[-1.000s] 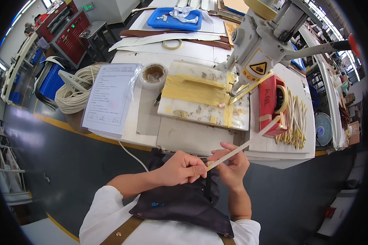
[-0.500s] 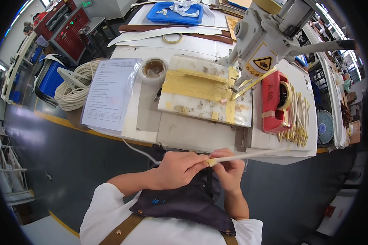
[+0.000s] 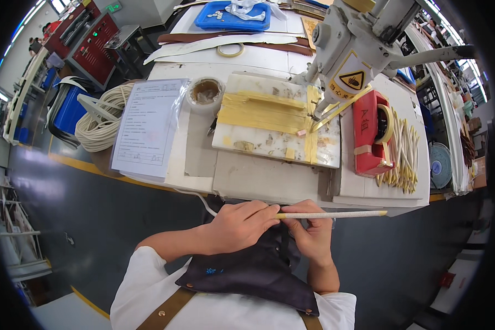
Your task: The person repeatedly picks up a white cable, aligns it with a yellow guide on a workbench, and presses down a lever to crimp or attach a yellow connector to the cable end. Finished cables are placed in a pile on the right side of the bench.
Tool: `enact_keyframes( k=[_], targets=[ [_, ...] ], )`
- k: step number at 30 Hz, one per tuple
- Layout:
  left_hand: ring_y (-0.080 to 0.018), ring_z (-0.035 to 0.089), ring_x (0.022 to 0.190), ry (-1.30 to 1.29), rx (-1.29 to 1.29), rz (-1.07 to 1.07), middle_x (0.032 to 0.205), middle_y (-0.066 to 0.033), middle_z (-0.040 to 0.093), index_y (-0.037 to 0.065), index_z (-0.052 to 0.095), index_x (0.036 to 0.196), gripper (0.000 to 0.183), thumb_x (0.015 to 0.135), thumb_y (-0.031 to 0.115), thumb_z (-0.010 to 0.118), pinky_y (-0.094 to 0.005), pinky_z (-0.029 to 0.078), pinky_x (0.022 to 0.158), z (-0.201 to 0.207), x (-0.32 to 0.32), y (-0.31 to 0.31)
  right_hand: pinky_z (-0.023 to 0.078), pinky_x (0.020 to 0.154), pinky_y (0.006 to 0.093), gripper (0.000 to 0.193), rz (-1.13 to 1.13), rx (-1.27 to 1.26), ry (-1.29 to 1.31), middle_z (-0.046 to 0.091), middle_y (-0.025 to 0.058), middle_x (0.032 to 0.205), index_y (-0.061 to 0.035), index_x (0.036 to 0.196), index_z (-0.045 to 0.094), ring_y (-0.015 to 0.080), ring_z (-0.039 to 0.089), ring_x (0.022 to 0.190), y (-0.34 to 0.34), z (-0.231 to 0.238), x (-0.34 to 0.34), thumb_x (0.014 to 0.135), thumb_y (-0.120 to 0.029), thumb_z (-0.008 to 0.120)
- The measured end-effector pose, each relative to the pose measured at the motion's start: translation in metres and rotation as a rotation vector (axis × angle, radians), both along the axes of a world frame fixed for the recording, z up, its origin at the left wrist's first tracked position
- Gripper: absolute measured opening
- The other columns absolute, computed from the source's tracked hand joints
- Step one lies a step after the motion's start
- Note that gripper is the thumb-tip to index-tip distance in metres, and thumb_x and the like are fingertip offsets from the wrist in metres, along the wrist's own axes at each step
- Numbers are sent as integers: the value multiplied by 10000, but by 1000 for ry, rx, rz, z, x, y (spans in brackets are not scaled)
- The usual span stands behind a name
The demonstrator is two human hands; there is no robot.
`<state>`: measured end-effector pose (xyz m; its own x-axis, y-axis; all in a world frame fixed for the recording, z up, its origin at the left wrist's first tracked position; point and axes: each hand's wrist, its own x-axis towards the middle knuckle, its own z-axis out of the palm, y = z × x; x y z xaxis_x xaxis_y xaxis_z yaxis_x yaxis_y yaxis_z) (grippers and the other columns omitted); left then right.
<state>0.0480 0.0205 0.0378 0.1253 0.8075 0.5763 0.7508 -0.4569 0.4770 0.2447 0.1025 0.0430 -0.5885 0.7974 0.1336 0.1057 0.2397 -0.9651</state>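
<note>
In front of my apron, my left hand (image 3: pixel 237 226) is closed with fingertips pinched on a white cord (image 3: pixel 344 215). Close beside it, my right hand (image 3: pixel 312 230) grips the same cord between thumb and fingers. A band of yellow tape (image 3: pixel 281 216) shows on the cord between the two hands. To the right the cord sticks out nearly level, its free end also wrapped in yellow. White cord shows again left of my left hand, by the table edge; the part inside my hands is hidden.
A white board with yellow tape (image 3: pixel 264 118) lies under a grey press (image 3: pixel 344 60). Right of it stand a red tape dispenser (image 3: pixel 368 135) and a pile of short yellow-tipped cords (image 3: pixel 404 154). Leftward are a printed sheet (image 3: pixel 148 129), a tape roll (image 3: pixel 205 92) and a cord coil (image 3: pixel 102 121).
The yellow tape between my hands stood out as a flap and now lies around the cord. The cord's free end, blurred and tilted upward before, is now sharp and nearly level.
</note>
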Motion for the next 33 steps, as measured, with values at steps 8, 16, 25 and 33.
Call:
enact_keyframes(
  k=[8, 16, 25, 33],
  targets=[
    [-177, 608, 594, -350, -441, -122, 731, -82, 619, 15, 711, 1029, 166, 939, 155, 723, -290, 461, 502, -1, 2, -2, 536, 614, 301, 243, 76, 295, -108, 678, 94, 840, -40, 962, 761, 209, 671, 716, 13, 1, -3, 783, 118, 716],
    [-51, 492, 426, -1413, -1412, -519, 637, 0, 592, -4, 740, 956, 249, 1008, 232, 679, -213, 380, 387, -2, -15, 4, 532, 618, 281, 240, 320, 61, 116, 707, 76, 884, -59, 1012, 785, 189, 664, 701, 19, -10, 11, 794, 42, 776],
    [-114, 551, 509, -590, -359, -17, 676, -48, 594, -39, 696, 929, 186, 917, 138, 752, -230, 406, 431, 2, 12, -10, 487, 636, 257, 308, -77, 114, 144, 719, 99, 915, -12, 1011, 786, 133, 617, 716, 9, -16, -4, 756, -146, 897],
    [-135, 573, 541, -200, -121, 41, 699, -47, 593, -17, 679, 962, 151, 891, 97, 748, -250, 438, 464, -2, 14, -5, 480, 663, 238, 161, 47, -557, 513, 674, 60, 909, 20, 1001, 765, 109, 629, 782, -13, -39, -11, 861, -43, 811]
  ],
)
